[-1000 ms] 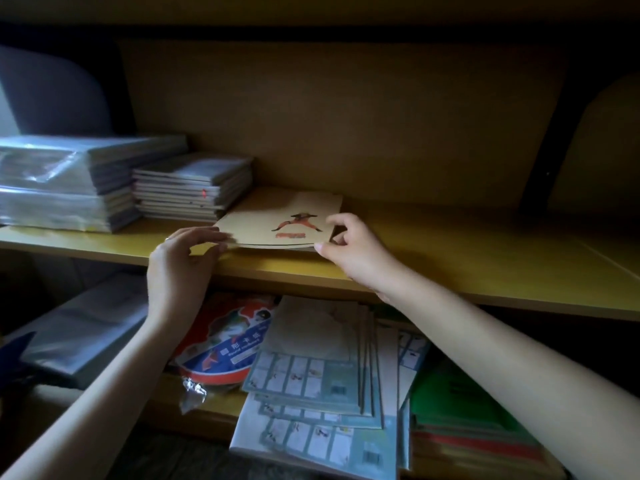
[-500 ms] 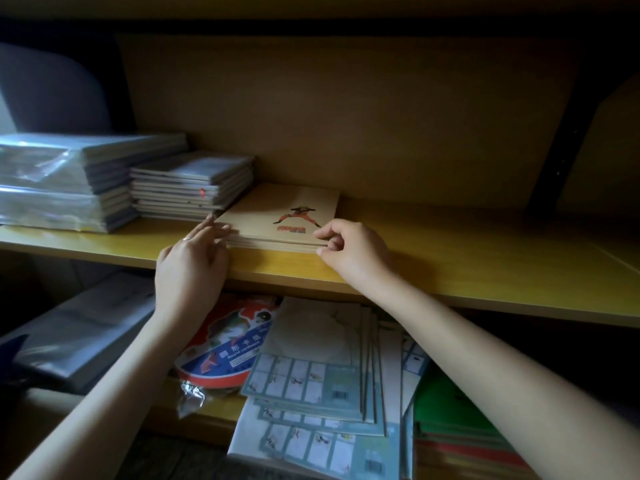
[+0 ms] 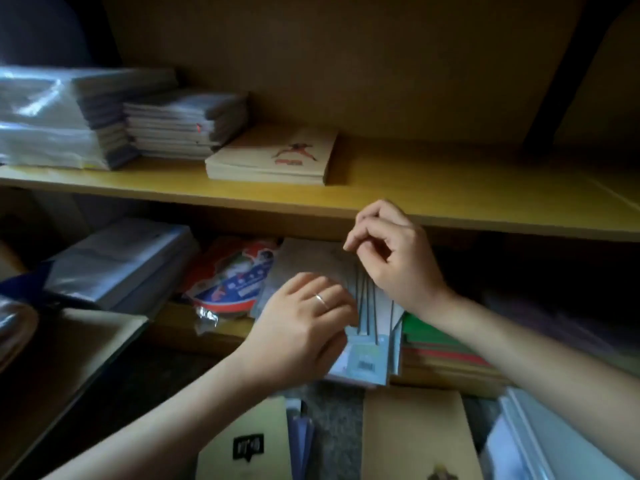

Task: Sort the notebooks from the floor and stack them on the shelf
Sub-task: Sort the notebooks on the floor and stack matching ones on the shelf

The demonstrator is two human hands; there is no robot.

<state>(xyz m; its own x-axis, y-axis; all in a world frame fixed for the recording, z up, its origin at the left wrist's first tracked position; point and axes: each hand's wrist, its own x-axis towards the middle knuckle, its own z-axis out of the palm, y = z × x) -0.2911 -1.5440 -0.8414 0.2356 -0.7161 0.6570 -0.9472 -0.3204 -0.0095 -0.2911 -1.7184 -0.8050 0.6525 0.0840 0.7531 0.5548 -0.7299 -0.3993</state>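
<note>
Obs.: small stack of tan notebooks with a red figure on the cover lies flat on the yellow wooden shelf board, squared up, with neither hand on it. Its left corner sits just beside a stack of grey notebooks. Further left are clear plastic-wrapped bundles.

Lower compartment holds a fan of pale blue-green notebooks, long axes running front to back and edges splayed. There is a round red-and-blue packet on its left and a green-and-red pile on its right.

Left hand, which wears a ring, lies palm-down on the fan with fingers bent over it. Thumb is hidden, so I cannot tell whether it grips or only rests. Right hand hangs above the fan's far end just under the board edge, fingers loosely curled, thumb near forefinger, holding nothing.

On the floor, nearer the person than either hand, lie two brown kraft-cover notebooks: one below the right forearm, one below the left.

Judgement: the next pick is either the fan, where the left hand is already in contact, or the floor pair, which needs a reach back and down.
</note>
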